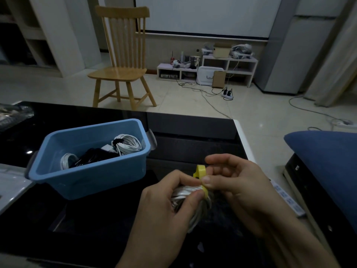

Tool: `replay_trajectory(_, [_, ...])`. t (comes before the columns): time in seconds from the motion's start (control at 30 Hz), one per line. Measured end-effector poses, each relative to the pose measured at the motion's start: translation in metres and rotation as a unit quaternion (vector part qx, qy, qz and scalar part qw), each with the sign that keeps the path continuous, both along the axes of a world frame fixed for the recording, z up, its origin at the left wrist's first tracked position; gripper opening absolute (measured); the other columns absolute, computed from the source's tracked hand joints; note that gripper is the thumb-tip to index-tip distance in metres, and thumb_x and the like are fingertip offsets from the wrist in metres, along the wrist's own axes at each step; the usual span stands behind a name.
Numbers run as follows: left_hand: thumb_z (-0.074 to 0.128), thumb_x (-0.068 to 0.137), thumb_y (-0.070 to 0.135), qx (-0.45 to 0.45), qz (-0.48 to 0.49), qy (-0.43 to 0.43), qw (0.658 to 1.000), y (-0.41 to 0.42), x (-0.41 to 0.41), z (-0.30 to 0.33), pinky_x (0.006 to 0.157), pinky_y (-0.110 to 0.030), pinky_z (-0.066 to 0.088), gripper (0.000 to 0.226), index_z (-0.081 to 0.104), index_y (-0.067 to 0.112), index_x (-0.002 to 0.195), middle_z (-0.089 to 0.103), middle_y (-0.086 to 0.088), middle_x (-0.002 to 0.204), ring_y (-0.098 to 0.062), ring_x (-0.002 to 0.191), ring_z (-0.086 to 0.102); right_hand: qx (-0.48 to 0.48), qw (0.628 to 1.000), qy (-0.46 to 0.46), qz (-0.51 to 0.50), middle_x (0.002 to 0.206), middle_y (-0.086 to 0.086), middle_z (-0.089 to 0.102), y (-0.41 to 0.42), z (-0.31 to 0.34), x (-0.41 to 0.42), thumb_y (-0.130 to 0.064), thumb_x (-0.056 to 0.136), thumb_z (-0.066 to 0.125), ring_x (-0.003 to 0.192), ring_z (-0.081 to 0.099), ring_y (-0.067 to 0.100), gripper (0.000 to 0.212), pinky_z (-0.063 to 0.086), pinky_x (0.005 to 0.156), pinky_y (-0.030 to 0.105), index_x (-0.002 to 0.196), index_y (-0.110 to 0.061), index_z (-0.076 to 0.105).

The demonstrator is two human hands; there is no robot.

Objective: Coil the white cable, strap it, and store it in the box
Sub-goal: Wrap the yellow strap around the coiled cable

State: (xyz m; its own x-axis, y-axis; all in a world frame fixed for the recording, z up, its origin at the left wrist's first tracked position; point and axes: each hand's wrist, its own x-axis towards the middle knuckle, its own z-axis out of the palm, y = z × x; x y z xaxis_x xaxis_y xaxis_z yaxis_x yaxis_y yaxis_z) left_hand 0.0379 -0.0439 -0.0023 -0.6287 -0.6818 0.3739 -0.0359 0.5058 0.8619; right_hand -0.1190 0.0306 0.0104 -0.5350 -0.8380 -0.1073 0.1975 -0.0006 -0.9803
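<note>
Lower centre, our left hand (173, 198) grips the coiled white cable (185, 194); our right hand (231, 182) pinches the yellow strap (201, 172) around it. Strapping step; next, fasten, then reach left to the box (92, 173).

A glossy black table (100, 219) carries a blue box (92, 171) (coiled cables inside) near its left side.

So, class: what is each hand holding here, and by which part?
The left hand grips the coiled white cable around its bundle; the right hand pinches the yellow strap wrapped over it.
</note>
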Motion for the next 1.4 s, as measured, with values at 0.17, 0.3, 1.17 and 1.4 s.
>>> replay_trajectory(0.17, [0.074, 0.082, 0.021, -0.019, 0.008, -0.010, 1.000, 0.001, -0.001, -0.002, 0.070, -0.014, 0.053, 0.007, 0.071, 0.027, 0.085, 0.075, 0.019, 0.084, 0.003, 0.080, 0.071, 0.043, 0.999, 0.005, 0.005, 0.080, 0.010, 0.077, 0.001, -0.001, -0.001, -0.001, 0.054, 0.082, 0.078, 0.076, 0.024, 0.028, 0.057, 0.069, 0.030, 0.080, -0.007, 0.076])
replay_trajectory(0.3, [0.073, 0.084, 0.022, -0.021, 0.016, -0.013, 1.000, 0.000, 0.000, -0.002, 0.069, -0.024, 0.056, 0.007, 0.072, 0.028, 0.086, 0.076, 0.016, 0.083, 0.000, 0.078, 0.072, 0.039, 0.998, 0.042, 0.023, 0.076, 0.013, 0.078, 0.001, 0.000, 0.003, 0.004, 0.070, 0.079, 0.074, 0.076, 0.023, 0.010, 0.058, 0.069, 0.028, 0.077, -0.004, 0.078])
replay_trajectory(1.17, [0.072, 0.085, 0.018, 0.009, 0.035, -0.022, 0.999, -0.011, 0.009, 0.009, 0.063, -0.015, 0.053, 0.009, 0.071, 0.027, 0.081, 0.074, 0.013, 0.080, -0.001, 0.075, 0.071, 0.027, 0.907, 0.412, 0.080, 0.097, -0.010, 0.064, 0.001, 0.002, 0.019, -0.014, 0.077, 0.081, 0.084, 0.063, 0.011, 0.018, 0.053, 0.072, 0.024, 0.092, -0.022, 0.076])
replay_trajectory(1.4, [0.068, 0.089, 0.021, -0.058, 0.040, -0.049, 0.996, -0.011, 0.006, 0.006, 0.068, -0.022, 0.053, 0.009, 0.068, 0.028, 0.084, 0.072, 0.013, 0.081, -0.001, 0.081, 0.069, 0.050, 0.930, 0.348, 0.107, 0.087, -0.004, 0.073, 0.001, -0.001, 0.018, -0.016, 0.081, 0.077, 0.082, 0.070, 0.008, 0.014, 0.053, 0.071, 0.023, 0.092, -0.023, 0.074])
